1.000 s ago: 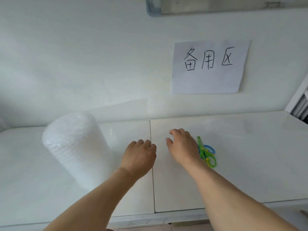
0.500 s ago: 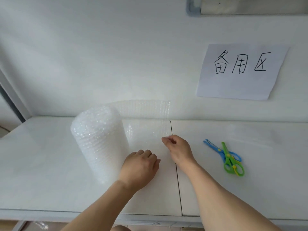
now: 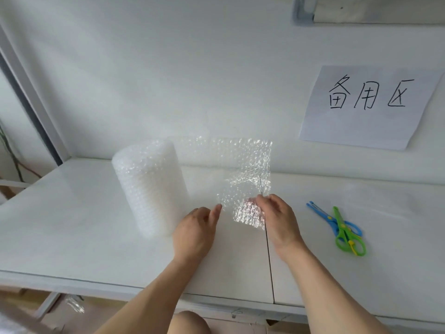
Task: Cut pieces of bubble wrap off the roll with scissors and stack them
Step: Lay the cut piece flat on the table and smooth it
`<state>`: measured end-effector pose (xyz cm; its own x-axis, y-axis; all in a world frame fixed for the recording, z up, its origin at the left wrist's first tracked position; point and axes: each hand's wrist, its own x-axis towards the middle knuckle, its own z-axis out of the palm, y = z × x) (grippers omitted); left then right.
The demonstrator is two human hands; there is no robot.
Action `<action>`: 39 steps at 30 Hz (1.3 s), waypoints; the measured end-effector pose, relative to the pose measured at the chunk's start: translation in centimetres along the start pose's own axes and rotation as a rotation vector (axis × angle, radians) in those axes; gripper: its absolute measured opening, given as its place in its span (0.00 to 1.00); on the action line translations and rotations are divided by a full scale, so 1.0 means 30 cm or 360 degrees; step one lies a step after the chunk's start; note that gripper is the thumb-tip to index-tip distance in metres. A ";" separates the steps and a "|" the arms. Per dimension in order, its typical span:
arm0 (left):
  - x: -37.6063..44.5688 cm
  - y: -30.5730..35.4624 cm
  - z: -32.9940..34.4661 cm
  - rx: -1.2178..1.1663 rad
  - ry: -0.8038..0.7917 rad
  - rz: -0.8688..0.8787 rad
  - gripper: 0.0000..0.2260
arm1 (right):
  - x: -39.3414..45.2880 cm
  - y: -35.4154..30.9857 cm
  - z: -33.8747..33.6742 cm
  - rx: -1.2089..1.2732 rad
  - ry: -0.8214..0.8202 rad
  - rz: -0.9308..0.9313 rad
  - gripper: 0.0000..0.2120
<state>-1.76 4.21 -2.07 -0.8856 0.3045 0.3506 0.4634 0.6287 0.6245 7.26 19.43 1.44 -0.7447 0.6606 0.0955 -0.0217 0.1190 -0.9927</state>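
Observation:
A thick roll of bubble wrap [image 3: 150, 189] stands upright on the white table [image 3: 72, 232]. Its loose end [image 3: 243, 174] runs right from the roll as a clear sheet held up off the table. My right hand [image 3: 277, 220] pinches the sheet's lower right edge. My left hand [image 3: 196, 231] touches the sheet's lower left edge with its fingertips; whether it grips is unclear. Two pairs of scissors lie crossed to the right of my right hand, one blue [image 3: 330, 219] and one green [image 3: 346, 235], both untouched.
A paper sign [image 3: 366, 107] with handwritten characters hangs on the white wall behind the table. A seam [image 3: 269, 266] runs front to back across the tabletop below my right hand. A grey frame edge [image 3: 31, 104] stands at the far left.
The loose end of the wrap has been pulled out to the right and lifted off the table. My right hand moved from the table seam up onto the sheet's edge.

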 end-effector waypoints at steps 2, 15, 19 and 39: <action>-0.010 0.017 -0.005 -0.0233 0.0017 -0.0146 0.27 | -0.012 -0.017 -0.008 0.0076 0.0015 0.0008 0.13; 0.018 0.099 -0.030 -0.1994 -0.0308 -0.1577 0.32 | 0.010 -0.109 -0.057 0.0355 0.0030 -0.0089 0.26; 0.042 0.080 -0.027 -0.2117 -0.0272 -0.1663 0.34 | 0.002 -0.139 -0.073 0.0475 0.0031 -0.0098 0.23; 0.084 0.089 0.055 -0.2562 -0.0524 -0.1607 0.07 | -0.016 0.045 -0.168 0.0219 0.0286 0.0340 0.09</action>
<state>-2.80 7.83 -0.67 -0.6836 0.5292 -0.5025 -0.7289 -0.4606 0.5066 10.94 23.01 0.42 -0.6123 0.7820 -0.1167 0.0231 -0.1298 -0.9913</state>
